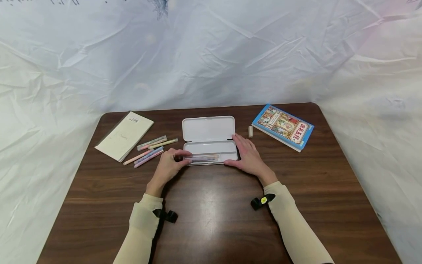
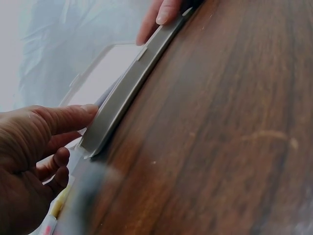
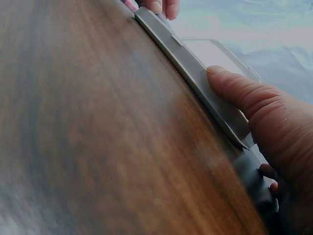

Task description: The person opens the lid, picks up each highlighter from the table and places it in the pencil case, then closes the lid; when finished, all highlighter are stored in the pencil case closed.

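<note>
A white pencil case [image 1: 209,147] lies with its lid raised toward the back of the table. Several slim pens [image 1: 206,158] lie along its front compartment. My left hand [image 1: 169,165] is at the case's left end, thumb and index finger pinching the end of a pen by the front rim; the exact grip is partly hidden. In the left wrist view, the left thumb [image 2: 73,117] reaches over the rim. My right hand [image 1: 248,156] grips the case's right end, with the thumb [image 3: 234,88] on the front wall and the fingers around the far side.
Loose coloured pens [image 1: 150,156] lie left of the case, beside a cream notebook [image 1: 125,135]. Behind the right hand stands a small eraser [image 1: 250,131], next to a blue-covered book [image 1: 283,126]. A pale sheet [image 1: 211,55] hangs behind the dark wooden table [image 1: 211,212].
</note>
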Demonstrator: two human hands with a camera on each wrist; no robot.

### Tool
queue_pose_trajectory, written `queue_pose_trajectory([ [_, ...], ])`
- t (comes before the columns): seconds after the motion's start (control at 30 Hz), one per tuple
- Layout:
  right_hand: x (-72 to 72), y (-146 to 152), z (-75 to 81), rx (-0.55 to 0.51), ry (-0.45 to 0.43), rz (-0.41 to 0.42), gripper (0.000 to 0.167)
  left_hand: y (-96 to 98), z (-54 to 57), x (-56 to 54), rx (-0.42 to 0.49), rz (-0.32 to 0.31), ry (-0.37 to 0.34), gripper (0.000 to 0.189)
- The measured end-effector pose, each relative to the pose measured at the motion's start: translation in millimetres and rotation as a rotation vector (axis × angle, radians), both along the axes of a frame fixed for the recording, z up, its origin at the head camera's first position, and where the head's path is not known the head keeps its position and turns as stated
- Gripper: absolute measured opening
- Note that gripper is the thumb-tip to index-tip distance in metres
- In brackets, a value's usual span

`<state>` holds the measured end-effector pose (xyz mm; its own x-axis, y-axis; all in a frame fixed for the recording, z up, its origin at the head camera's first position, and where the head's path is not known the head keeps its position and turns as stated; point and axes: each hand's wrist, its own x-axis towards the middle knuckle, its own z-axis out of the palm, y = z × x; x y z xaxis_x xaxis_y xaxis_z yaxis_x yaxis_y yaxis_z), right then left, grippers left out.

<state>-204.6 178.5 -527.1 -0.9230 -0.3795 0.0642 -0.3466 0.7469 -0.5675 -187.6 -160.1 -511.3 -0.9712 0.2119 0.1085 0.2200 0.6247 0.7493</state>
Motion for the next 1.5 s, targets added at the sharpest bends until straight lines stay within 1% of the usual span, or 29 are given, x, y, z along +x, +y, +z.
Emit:
queue_pose_trajectory([
  [0.23, -0.1, 0, 0.0, 0.004, 0.001, 0.003, 0.110, 0.2, -1.5, 1.5, 0.012, -0.004, 0.012, 0.020],
  [0.37, -0.1, 0, 0.4, 0.003, -0.001, 0.001, 0.111, -0.6, -2.7, 3.9, 0.031, 0.010, 0.024, 0.021],
  [0.47, 0.3, 0, 0.6, 0.004, 0.003, 0.003, 0.110, -2.4, -4.0, 5.1, 0.072, 0.038, 0.024, 0.022],
  [0.57, 0.2, 0, 0.0, 0.005, 0.009, 0.004, 0.109, -4.8, -4.5, 5.2, 0.135, 0.077, 0.008, 0.021],
  [0.67, -0.3, 1, -1.1, 0.003, 0.010, 0.004, 0.110, -8.1, -3.7, 5.1, 0.191, 0.097, -0.003, 0.022],
  [0.83, -0.4, 1, -2.0, 0.001, 0.010, 0.005, 0.111, -20.0, -4.8, 5.0, 0.265, 0.094, 0.017, 0.024],
  [0.97, -0.9, 1, -2.2, -0.007, 0.012, 0.006, 0.111, -39.8, -8.9, 7.7, 0.294, 0.114, 0.068, 0.027],
  [1.07, -1.0, 1, -2.6, -0.010, 0.014, 0.006, 0.111, -61.4, -13.1, 13.1, 0.307, 0.171, 0.117, 0.029],
  [1.17, -0.8, 1, -2.4, -0.005, 0.012, 0.005, 0.111, -86.5, -16.0, 20.7, 0.292, 0.281, 0.172, 0.028],
  [1.23, -0.9, 1, -2.4, 0.001, 0.011, 0.004, 0.112, -102.7, -15.7, 27.1, 0.275, 0.360, 0.191, 0.027],
  [1.33, -0.9, 1, -1.9, 0.008, 0.008, 0.000, 0.112, -124.2, -13.5, 36.7, 0.248, 0.462, 0.195, 0.024],
  [1.4, -1.0, 1, -1.5, 0.008, 0.004, -0.001, 0.111, -135.9, -12.9, 42.0, 0.242, 0.505, 0.180, 0.023],
  [1.5, -1.7, 1, -1.3, 0.005, 0.006, 0.004, 0.111, -149.1, -14.4, 47.7, 0.219, 0.542, 0.155, 0.023],
])
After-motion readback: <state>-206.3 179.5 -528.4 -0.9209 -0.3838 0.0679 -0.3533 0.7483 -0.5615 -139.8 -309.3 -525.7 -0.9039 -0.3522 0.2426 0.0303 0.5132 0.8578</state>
